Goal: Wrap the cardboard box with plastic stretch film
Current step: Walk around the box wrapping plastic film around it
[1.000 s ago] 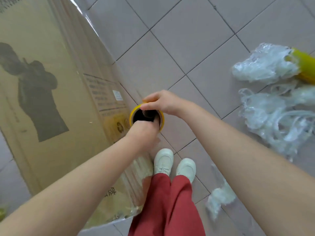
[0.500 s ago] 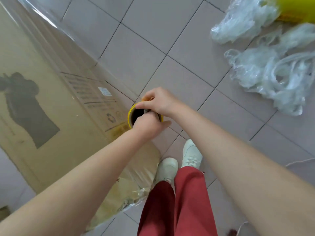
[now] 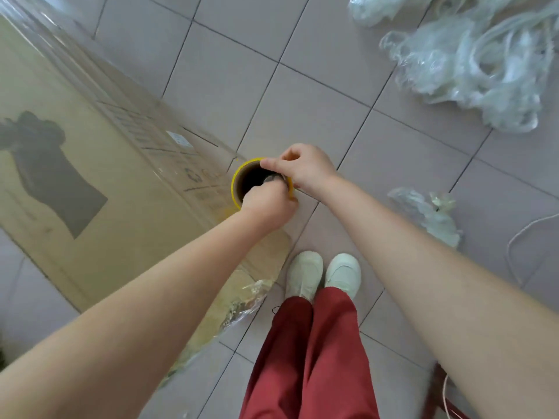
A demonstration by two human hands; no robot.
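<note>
A large flat cardboard box (image 3: 60, 182) with a dark printed figure stands on the left, its side face covered by clear stretch film (image 3: 169, 128). The stretch film roll (image 3: 239, 186), a yellow-rimmed cardboard tube seen end-on, is upright beside the box's near corner. My left hand (image 3: 266, 207) grips the tube's near rim with fingers inside the core. My right hand (image 3: 302, 169) grips the far rim, thumb and fingers curled over it. Film runs from the roll along the box. Crumpled film (image 3: 242, 300) bunches at the box's lower corner.
Heaps of used crumpled film (image 3: 472, 65) lie on the tiled floor at the upper right, a smaller wad (image 3: 429, 213) at the right. A white cord (image 3: 520, 237) loops at the right edge. My white shoes (image 3: 323, 273) stand just below the roll.
The view has swung left and down along the box. Both hands keep their grip on the roll. The film heaps have slid toward the upper right corner.
</note>
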